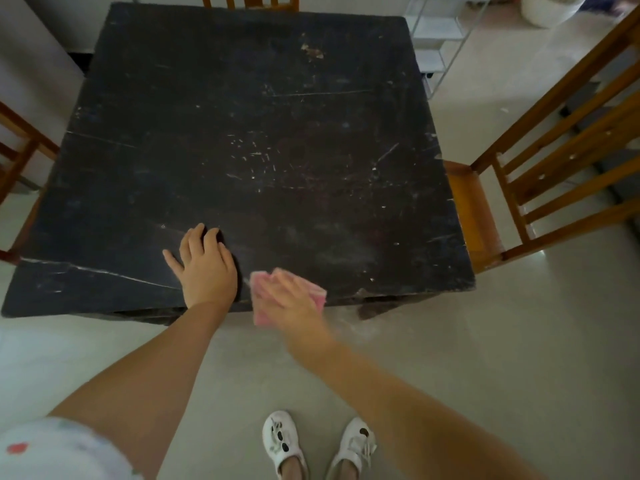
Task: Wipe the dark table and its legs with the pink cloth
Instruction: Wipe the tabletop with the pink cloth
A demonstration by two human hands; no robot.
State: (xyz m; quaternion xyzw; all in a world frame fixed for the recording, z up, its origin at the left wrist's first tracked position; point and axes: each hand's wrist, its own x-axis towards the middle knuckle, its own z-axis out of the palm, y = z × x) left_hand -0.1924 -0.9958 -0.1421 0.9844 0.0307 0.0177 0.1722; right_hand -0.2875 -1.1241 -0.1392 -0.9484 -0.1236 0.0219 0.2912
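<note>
In the head view, the pink cloth [289, 294] is pressed onto the near edge of the dark table [249, 140] by the right hand [294, 299], part of the cloth hanging over the rim; the hand is blurred, so the fingers seem to lie flat on the cloth, but whether any curl round it cannot be told. The left hand [204, 261] is laid flat on the surface just beside the cloth, its fingers straight and spread, holding nothing. The work is judged to be at an early stage: pale scratches, specks and a light patch near the far edge are spread over most of the top, and no wiped band can be made out. The legs are almost wholly hidden under the top, so their state cannot be judged; they are taken as not yet done. Wooden chairs [512, 188] are set close against the sides, and white shoes [284, 445] are seen on the floor [485, 341].
</note>
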